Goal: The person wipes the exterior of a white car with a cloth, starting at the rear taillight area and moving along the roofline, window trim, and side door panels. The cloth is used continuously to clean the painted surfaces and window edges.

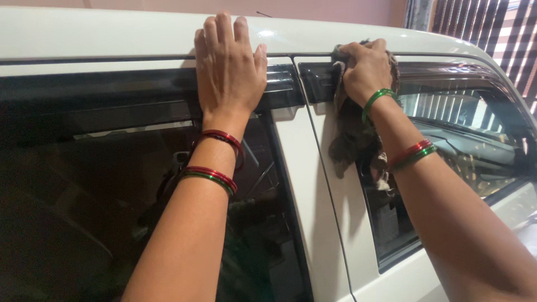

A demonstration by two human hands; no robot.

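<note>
Left hand [230, 70] flat, fingers spread, pressed on car [112, 33] roof edge above rear window [100, 196]. Right hand [366, 67] closed around grey rag [352, 140], pushing it against the front door's top frame; rag hangs down the pillar.

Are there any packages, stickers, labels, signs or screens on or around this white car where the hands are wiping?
None show in this view.
The left hand lies flat on the white car at its roof edge.
The right hand presses a grey-brown rag to the dark window visor.
The glass shows only reflections.
</note>
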